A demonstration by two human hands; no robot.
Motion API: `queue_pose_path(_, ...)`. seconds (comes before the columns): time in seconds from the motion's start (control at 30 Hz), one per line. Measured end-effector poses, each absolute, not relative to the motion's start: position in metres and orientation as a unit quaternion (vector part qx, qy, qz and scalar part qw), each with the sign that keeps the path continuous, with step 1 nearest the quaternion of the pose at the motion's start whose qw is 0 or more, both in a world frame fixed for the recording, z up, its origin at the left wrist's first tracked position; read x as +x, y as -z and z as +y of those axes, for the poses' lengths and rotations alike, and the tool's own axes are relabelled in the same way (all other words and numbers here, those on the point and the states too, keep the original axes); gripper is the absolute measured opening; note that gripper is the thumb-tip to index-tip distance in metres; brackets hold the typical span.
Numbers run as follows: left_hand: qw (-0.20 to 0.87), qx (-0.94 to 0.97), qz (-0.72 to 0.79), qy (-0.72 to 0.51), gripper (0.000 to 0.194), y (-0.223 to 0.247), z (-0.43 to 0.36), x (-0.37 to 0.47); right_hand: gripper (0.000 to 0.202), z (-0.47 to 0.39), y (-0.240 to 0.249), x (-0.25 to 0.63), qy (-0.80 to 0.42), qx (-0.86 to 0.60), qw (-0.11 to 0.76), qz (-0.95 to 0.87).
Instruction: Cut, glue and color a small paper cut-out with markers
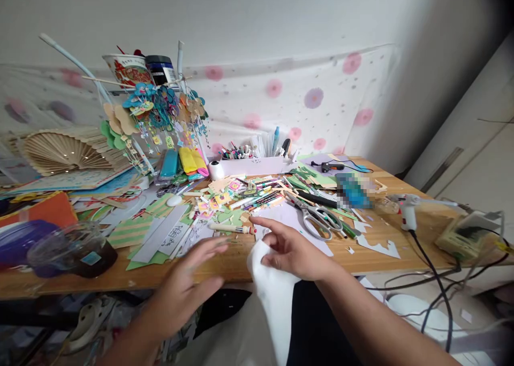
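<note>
My right hand (289,251) pinches a soft white cloth (275,296) between thumb and fingers, its index finger stretched out to the left. The cloth hangs down past the table's front edge toward my lap. My left hand (190,280) is a little apart from it, slightly blurred, with thumb and fingers spread and nothing in them. Just beyond both hands a white marker pen (232,228) with a red end lies on the table. Grey-handled scissors (315,216) rest to the right of it, on pale paper.
Paper scraps and colored pens (265,194) cover the wooden table (401,181). A plastic cup of dark liquid (94,253) stands at the left front edge. On the right are a white glue gun (408,213) and loose cables (433,269). Paper ornaments (160,106) hang from a rack.
</note>
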State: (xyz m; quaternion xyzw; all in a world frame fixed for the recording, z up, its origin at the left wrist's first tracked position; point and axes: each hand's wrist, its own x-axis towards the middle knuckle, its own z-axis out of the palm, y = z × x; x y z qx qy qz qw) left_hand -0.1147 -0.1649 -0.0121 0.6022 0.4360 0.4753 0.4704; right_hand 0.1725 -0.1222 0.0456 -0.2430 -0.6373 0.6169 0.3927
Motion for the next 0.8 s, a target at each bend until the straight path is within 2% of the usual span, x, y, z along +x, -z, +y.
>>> queue_pose_path(0.1, 0.529, 0.651, 0.389, -0.381, 0.027, -0.026, -0.124, -0.039, 0.07, -0.131, -0.045, 0.177, -0.581, -0.276, 0.397, -0.655)
queue_pose_path(0.2, 0.527, 0.655, 0.389, -0.377, 0.037, -0.027, -0.118, -0.007, 0.063, -0.14, -0.034, 0.193, -0.559, -0.327, 0.43, -0.629)
queue_pose_path(0.33, 0.493, 0.643, 0.423, -0.406, 0.038, -0.014, -0.124, -0.01, 0.032, -0.154, -0.007, 0.214, -0.579, -0.41, 0.452, -0.54)
queue_pose_path(0.47, 0.499, 0.621, 0.445, -0.409, 0.038, -0.008, -0.119, -0.011, 0.039, -0.161, 0.012, 0.216, -0.546, -0.493, 0.502, -0.455)
queue_pose_path(0.63, 0.536, 0.598, 0.45, -0.39, 0.034, -0.003, -0.115, -0.005, 0.036, -0.158, 0.009, 0.217, -0.5, -0.515, 0.516, -0.467)
queue_pose_path(0.8, 0.505, 0.586, 0.461, -0.435, 0.035, -0.001, -0.115, -0.01, 0.032, -0.158, 0.008, 0.22, -0.615, -0.422, 0.528, -0.407)
